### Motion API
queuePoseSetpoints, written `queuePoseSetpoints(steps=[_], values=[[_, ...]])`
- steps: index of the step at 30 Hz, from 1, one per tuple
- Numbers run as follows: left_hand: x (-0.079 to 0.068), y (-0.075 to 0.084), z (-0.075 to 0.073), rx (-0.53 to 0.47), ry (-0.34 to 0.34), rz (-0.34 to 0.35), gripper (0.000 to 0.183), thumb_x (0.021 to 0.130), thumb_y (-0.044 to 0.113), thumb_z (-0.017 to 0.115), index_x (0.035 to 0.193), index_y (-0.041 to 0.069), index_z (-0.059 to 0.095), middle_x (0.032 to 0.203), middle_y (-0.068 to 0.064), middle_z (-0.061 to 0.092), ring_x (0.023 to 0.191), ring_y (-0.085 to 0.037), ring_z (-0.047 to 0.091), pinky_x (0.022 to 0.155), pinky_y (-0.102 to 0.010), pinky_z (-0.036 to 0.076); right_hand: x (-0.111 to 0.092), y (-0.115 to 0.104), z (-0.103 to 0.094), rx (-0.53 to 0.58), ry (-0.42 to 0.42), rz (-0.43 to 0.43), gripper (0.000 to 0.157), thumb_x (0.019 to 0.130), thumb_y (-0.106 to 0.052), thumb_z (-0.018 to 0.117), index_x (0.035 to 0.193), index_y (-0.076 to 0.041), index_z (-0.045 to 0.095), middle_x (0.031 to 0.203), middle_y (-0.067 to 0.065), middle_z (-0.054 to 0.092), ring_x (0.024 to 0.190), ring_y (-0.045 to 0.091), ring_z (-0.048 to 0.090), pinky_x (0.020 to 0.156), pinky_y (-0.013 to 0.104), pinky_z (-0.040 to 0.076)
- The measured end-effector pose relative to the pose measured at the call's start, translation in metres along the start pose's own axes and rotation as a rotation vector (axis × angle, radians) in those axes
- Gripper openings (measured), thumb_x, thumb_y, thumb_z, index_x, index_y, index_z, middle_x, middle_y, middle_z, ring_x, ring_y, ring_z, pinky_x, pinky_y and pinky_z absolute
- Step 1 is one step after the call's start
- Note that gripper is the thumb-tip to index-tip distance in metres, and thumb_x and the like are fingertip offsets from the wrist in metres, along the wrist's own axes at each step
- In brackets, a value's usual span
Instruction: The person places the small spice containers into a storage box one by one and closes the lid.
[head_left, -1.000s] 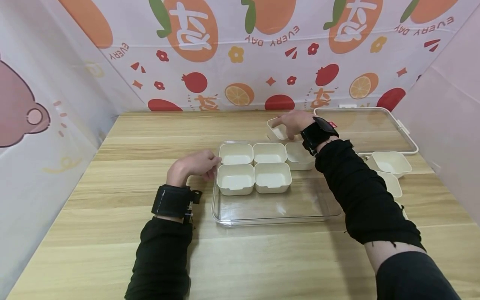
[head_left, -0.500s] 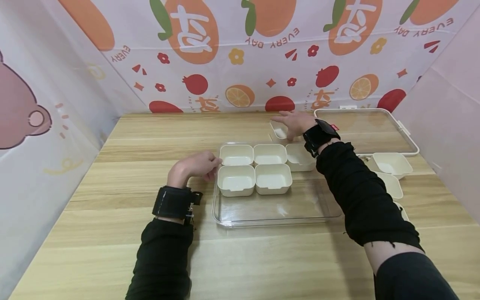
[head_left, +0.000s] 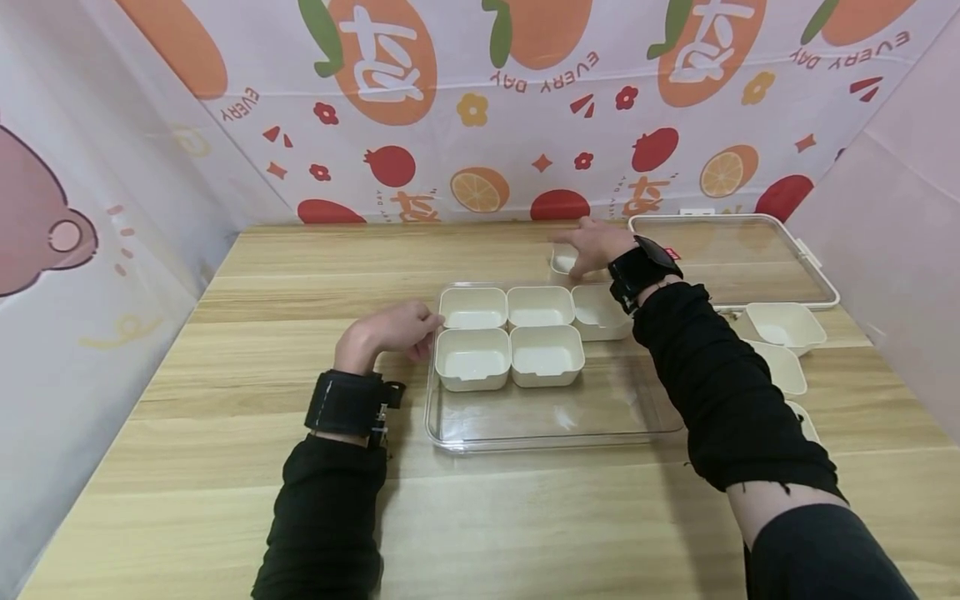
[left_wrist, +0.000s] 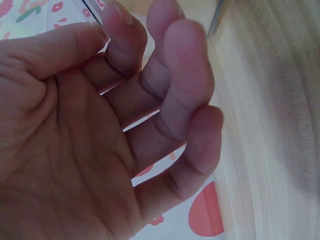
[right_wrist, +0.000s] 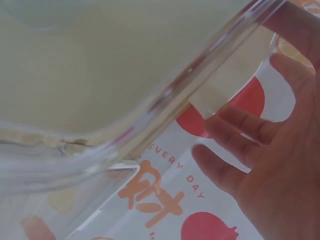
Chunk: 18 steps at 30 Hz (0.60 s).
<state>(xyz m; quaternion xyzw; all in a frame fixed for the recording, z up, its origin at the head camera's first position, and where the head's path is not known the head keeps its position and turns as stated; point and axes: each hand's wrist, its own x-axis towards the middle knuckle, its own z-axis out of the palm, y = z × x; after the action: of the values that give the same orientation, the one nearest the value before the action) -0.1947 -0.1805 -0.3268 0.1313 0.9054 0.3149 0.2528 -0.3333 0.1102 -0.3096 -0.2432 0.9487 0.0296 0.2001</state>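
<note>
My left hand (head_left: 397, 327) is at the left wall of a clear plastic tray (head_left: 517, 442), with thumb and index finger pinching its edge; the other fingers are loosely curled. Several cream storage boxes (head_left: 472, 358) sit upright in the tray, in its back row and the left part of the row before it. Behind the tray, my right hand (head_left: 597, 246) reaches over the back wall and grips a smaller-looking cream box (head_left: 562, 260) between thumb and fingers. In the right wrist view this box (right_wrist: 235, 75) shows between thumb and fingers, partly behind the tray's blurred clear wall.
A clear lid (head_left: 742, 258) with a pale rim lies at the back right. More cream boxes (head_left: 783, 327) stand along the table's right side, partly hidden by the right forearm. A printed fabric backdrop (head_left: 525, 150) rises behind the wooden table (head_left: 262, 292).
My right hand and the small cream box behind the tray have shifted slightly to the right. The left hand, the tray and the boxes in it have stayed in place.
</note>
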Motion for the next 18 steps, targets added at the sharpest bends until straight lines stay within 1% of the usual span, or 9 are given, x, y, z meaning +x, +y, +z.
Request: queuePoseSetpoints(steps=[3,7,11,13,16,18], values=[[0.0003,0.0003,0.0002,-0.002,0.000,-0.002,0.036,0.099,0.017,0.032,0.077,-0.001,0.053,0.073,-0.013,0.056,0.067,-0.024,0.056,0.066,-0.038,0.051,-0.0010,0.0014,0.0009,-0.028,0.011,-0.027,0.073,0.078,-0.036,0.065,0.140,-0.018,0.030,0.135,0.019,0.035,0.114,0.034,0.029,0.094,0.054,0.033],[0.0011,-0.0007,0.0002,-0.004,-0.001,0.000,0.035,0.099,0.017,0.032,0.078,-0.001,0.054,0.074,-0.013,0.056,0.068,-0.024,0.056,0.066,-0.038,0.051,-0.0005,0.0004,0.0012,-0.028,0.008,-0.028,0.071,0.080,-0.036,0.063,0.139,-0.015,0.031,0.140,0.017,0.032,0.122,0.037,0.024,0.098,0.056,0.026],[0.0013,-0.0011,-0.0002,-0.003,0.002,-0.001,0.035,0.099,0.017,0.032,0.079,-0.002,0.054,0.075,-0.014,0.056,0.068,-0.024,0.056,0.067,-0.039,0.051,-0.0015,-0.0015,0.0006,-0.020,0.009,-0.019,0.071,0.080,-0.036,0.063,0.139,-0.015,0.031,0.140,0.016,0.032,0.123,0.037,0.022,0.099,0.057,0.026],[0.0016,-0.0012,0.0000,0.003,0.004,-0.004,0.036,0.099,0.017,0.031,0.078,-0.002,0.054,0.075,-0.014,0.056,0.068,-0.024,0.056,0.067,-0.039,0.051,-0.0023,-0.0009,0.0012,-0.018,0.022,-0.020,0.070,0.080,-0.036,0.063,0.139,-0.016,0.032,0.139,0.016,0.034,0.121,0.035,0.025,0.097,0.056,0.028],[0.0020,-0.0013,0.0001,0.006,0.000,-0.002,0.037,0.099,0.018,0.031,0.077,-0.002,0.053,0.075,-0.014,0.056,0.068,-0.024,0.056,0.068,-0.039,0.051,-0.0031,0.0032,0.0026,-0.028,0.117,-0.031,0.071,0.078,-0.038,0.066,0.137,-0.017,0.035,0.131,0.020,0.039,0.111,0.035,0.032,0.090,0.054,0.037],[0.0011,-0.0014,-0.0008,0.003,-0.003,0.003,0.037,0.099,0.018,0.031,0.076,-0.002,0.052,0.075,-0.014,0.056,0.069,-0.024,0.056,0.068,-0.039,0.051,-0.0043,0.0061,0.0016,-0.046,0.220,-0.039,0.072,0.075,-0.043,0.068,0.136,-0.017,0.037,0.124,0.022,0.042,0.106,0.035,0.035,0.084,0.054,0.041]])
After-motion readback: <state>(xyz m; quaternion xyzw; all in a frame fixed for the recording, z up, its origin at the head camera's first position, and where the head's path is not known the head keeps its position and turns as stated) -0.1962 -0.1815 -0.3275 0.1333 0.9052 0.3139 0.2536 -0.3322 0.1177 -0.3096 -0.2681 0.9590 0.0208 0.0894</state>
